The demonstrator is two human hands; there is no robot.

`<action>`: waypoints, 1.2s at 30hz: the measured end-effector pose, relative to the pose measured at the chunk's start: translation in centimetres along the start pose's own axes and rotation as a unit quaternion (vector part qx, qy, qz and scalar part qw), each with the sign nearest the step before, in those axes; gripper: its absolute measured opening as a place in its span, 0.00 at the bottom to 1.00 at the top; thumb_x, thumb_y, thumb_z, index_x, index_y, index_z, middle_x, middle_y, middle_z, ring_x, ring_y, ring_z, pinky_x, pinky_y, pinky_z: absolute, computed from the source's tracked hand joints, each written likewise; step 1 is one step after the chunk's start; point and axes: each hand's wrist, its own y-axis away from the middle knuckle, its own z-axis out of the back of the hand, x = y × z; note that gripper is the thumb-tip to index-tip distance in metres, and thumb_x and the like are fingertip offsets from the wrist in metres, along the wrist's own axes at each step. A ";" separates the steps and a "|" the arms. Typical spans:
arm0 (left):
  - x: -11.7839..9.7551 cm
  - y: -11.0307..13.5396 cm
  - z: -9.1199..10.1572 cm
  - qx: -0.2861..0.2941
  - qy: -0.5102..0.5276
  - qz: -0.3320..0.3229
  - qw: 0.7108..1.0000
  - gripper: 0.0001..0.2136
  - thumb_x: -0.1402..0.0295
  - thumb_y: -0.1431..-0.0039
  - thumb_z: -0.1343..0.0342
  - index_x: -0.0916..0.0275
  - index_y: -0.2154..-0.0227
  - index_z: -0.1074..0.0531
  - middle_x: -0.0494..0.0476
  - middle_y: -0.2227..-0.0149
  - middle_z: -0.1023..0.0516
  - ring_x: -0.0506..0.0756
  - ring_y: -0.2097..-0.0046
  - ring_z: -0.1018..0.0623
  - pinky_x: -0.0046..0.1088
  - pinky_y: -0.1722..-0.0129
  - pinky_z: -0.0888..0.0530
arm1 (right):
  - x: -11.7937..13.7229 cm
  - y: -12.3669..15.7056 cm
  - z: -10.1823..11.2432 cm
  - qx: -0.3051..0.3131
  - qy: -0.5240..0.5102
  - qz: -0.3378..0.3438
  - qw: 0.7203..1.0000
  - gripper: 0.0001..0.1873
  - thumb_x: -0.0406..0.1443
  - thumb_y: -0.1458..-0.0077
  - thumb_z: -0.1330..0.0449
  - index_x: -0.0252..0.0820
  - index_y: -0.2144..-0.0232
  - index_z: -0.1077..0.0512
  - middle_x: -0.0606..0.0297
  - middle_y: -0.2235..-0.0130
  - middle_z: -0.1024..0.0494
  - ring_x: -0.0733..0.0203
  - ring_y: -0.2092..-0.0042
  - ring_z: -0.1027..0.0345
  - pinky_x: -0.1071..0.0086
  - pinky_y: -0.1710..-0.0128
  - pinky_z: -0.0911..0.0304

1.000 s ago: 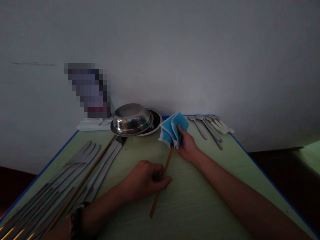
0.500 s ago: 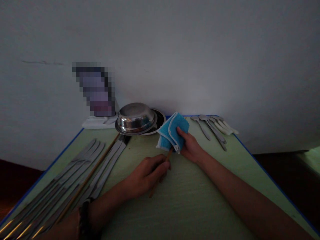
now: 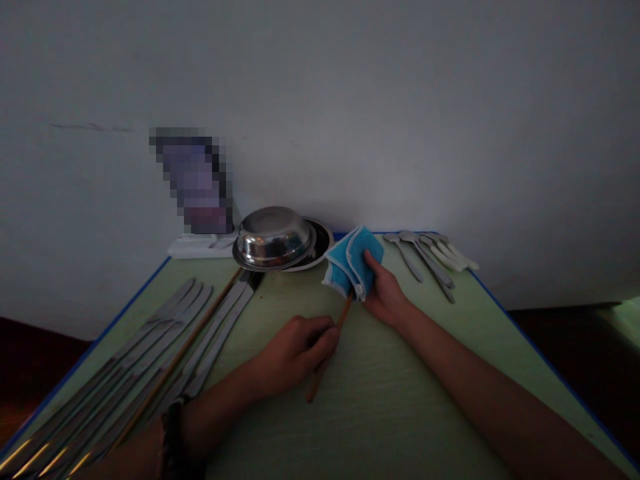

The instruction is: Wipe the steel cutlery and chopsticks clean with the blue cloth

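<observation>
My left hand (image 3: 295, 350) is closed around the middle of a thin wooden stick (image 3: 324, 365) that lies slanted on the green table (image 3: 400, 400). Beyond it, my right hand (image 3: 386, 293) grips a folded blue cloth (image 3: 353, 261) with a white edge. The cloth wraps the far end of the stick, so that tip is hidden.
Several long metal utensils (image 3: 150, 360) and another wooden stick (image 3: 190, 347) lie in a row on the left. An upturned steel bowl (image 3: 273, 235) rests on a plate by the wall. Several spoons (image 3: 425, 257) lie at the far right. The table's blue edges drop off on both sides.
My left hand slid up the stick toward the cloth, and the stick moved farther from me. The right hand with the cloth shifted a little to the right.
</observation>
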 end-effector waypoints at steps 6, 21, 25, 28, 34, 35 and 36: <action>0.0 0.0 -0.2 0.003 -0.061 -0.004 0.998 0.14 0.64 0.41 0.56 0.64 0.81 0.39 0.44 0.82 0.42 0.46 0.79 0.38 0.19 0.80 0.42 | 0.0 0.2 -0.2 -0.007 0.017 -0.007 1.000 0.12 0.38 0.44 0.48 0.36 0.65 0.29 0.63 0.70 0.21 0.61 0.68 0.27 0.68 0.66 0.30; -0.4 0.3 -0.1 -0.035 -0.027 0.000 0.999 0.11 0.66 0.42 0.56 0.64 0.77 0.37 0.46 0.80 0.38 0.47 0.77 0.35 0.21 0.78 0.40 | -0.1 1.1 -1.0 -0.025 0.033 0.007 0.999 0.11 0.38 0.44 0.48 0.36 0.67 0.29 0.63 0.73 0.21 0.62 0.74 0.28 0.70 0.74 0.31; -0.4 0.1 -0.1 -0.046 0.009 0.008 0.999 0.08 0.70 0.42 0.57 0.65 0.63 0.36 0.48 0.77 0.32 0.48 0.75 0.32 0.22 0.76 0.37 | -0.1 0.9 -0.8 -0.031 0.009 0.009 0.999 0.13 0.40 0.44 0.49 0.37 0.66 0.29 0.63 0.72 0.21 0.61 0.72 0.27 0.69 0.72 0.31; -0.1 0.0 -0.3 -0.060 0.062 0.006 0.996 0.15 0.73 0.43 0.57 0.64 0.52 0.44 0.47 0.76 0.32 0.49 0.74 0.32 0.23 0.73 0.35 | 0.1 0.9 -0.7 -0.007 -0.009 0.015 1.000 0.14 0.42 0.45 0.49 0.38 0.65 0.29 0.63 0.71 0.21 0.60 0.72 0.27 0.68 0.73 0.31; 0.0 0.0 -0.3 -0.069 0.095 0.010 0.993 0.12 0.72 0.42 0.56 0.62 0.55 0.43 0.47 0.75 0.31 0.48 0.74 0.33 0.23 0.74 0.36 | 0.1 0.7 -0.6 0.012 -0.008 0.004 1.000 0.10 0.35 0.46 0.49 0.38 0.67 0.30 0.65 0.74 0.21 0.61 0.75 0.29 0.70 0.74 0.32; -0.1 0.0 -0.3 -0.068 0.096 0.016 0.993 0.11 0.72 0.41 0.56 0.62 0.55 0.42 0.47 0.75 0.31 0.48 0.75 0.34 0.23 0.75 0.37 | 0.0 0.6 -0.6 0.012 0.001 0.004 1.000 0.08 0.34 0.47 0.49 0.38 0.67 0.30 0.65 0.74 0.21 0.62 0.75 0.29 0.70 0.75 0.32; -0.1 0.0 -0.3 -0.067 0.096 0.021 0.993 0.10 0.71 0.41 0.56 0.62 0.56 0.42 0.47 0.75 0.31 0.48 0.75 0.34 0.22 0.76 0.37 | 0.0 0.5 -0.6 0.015 0.010 0.005 1.000 0.08 0.33 0.47 0.48 0.38 0.66 0.30 0.65 0.74 0.21 0.62 0.76 0.29 0.70 0.75 0.32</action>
